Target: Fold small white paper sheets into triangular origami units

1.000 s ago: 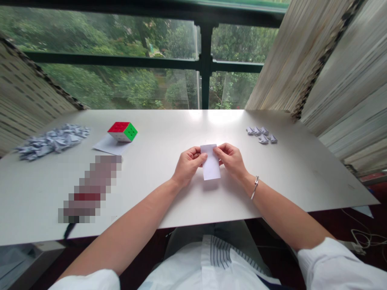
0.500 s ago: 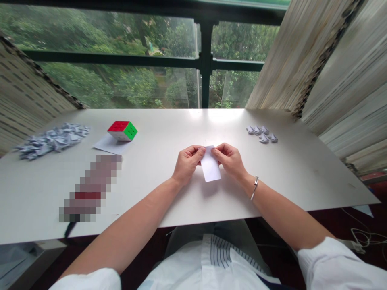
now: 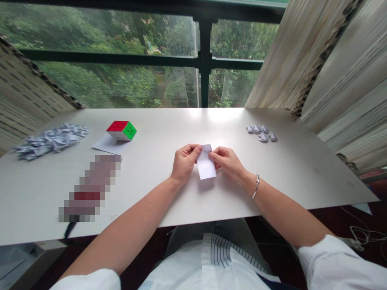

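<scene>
A small white paper slip (image 3: 206, 166) is held upright just above the white table (image 3: 296, 169), in the middle. My left hand (image 3: 184, 163) pinches its upper left edge with thumb and fingers closed. My right hand (image 3: 227, 162) pinches the upper right edge, fingers curled; a silver bracelet (image 3: 255, 186) sits on that wrist. The slip's lower end hangs free and casts a shadow on the table.
Several small folded paper pieces (image 3: 261, 133) lie at the far right. A large heap of folded paper pieces (image 3: 50, 140) lies far left. A colour puzzle cube (image 3: 121, 130) stands on a white sheet (image 3: 106, 146). A blurred-out object (image 3: 90, 187) lies front left. Slatted blinds flank the window.
Both hands and the paper slip have shifted slightly left and toward me, and the slip has tilted a little. The grip on its top edge is unchanged.
</scene>
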Motion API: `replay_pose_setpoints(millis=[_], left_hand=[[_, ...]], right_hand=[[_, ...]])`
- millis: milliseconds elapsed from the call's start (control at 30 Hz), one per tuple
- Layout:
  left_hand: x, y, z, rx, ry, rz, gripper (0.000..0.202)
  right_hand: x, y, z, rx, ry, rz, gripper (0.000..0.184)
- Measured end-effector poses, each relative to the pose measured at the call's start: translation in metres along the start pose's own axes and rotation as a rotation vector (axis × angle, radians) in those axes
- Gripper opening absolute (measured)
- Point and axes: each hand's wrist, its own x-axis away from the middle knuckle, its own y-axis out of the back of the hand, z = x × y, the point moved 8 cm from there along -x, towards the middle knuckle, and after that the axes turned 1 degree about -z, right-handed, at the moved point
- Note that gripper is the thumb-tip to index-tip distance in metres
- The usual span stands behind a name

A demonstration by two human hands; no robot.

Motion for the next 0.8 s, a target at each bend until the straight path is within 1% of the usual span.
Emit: replay_pose_setpoints(millis=[133, 300, 400, 600, 800], left_hand=[[0.000, -0.001, 0.003, 0.043, 0.052, -0.002, 0.033], [0.003, -0.009, 0.004, 0.079, 0.159, 0.065, 0.035], [0.005, -0.010, 0.003, 0.103, 0.170, 0.056, 0.031], [0.004, -0.009, 0.001, 0.141, 0.157, -0.004, 0.031], [-0.001, 0.000, -0.003, 0.144, 0.110, -0.063, 0.031]], right_hand=[[-0.001, 0.002, 0.001, 0.014, 0.037, -0.013, 0.044], [0.000, -0.002, -0.001, 0.060, 0.071, 0.026, 0.041], [0.001, -0.006, -0.002, 0.072, 0.076, 0.040, 0.041], [0.003, -0.011, -0.003, 0.049, -0.011, 0.051, 0.040], [0.008, -0.016, -0.008, 0.105, -0.123, 0.109, 0.029]])
